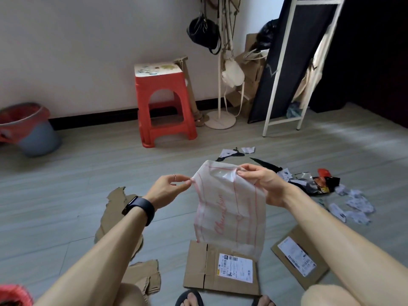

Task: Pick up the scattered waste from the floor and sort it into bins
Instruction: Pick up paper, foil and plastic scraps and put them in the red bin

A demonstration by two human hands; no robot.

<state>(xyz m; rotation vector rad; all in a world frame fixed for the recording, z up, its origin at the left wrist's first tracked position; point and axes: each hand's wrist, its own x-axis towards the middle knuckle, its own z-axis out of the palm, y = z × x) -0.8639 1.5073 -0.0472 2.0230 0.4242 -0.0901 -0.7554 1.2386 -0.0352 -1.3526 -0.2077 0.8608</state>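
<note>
While the plastic bag (231, 208) hangs above the flattened box (220, 268) at six o'clock, the left hand (167, 188) pinches its top corner and the right hand (262, 184) grips its upper edge, paper scraps (357, 206) littering the floor (88, 164) toward three o'clock.

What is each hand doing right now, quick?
Left hand: pinching the top left corner of the plastic bag.
Right hand: gripping the bag's top right edge.

What the wearer has on
I see a dark watch (138, 207) strapped above the left hand (169, 188), a thin ring (174, 176) on that hand, and black sandals (189, 298) (only the toe ends show).
</note>
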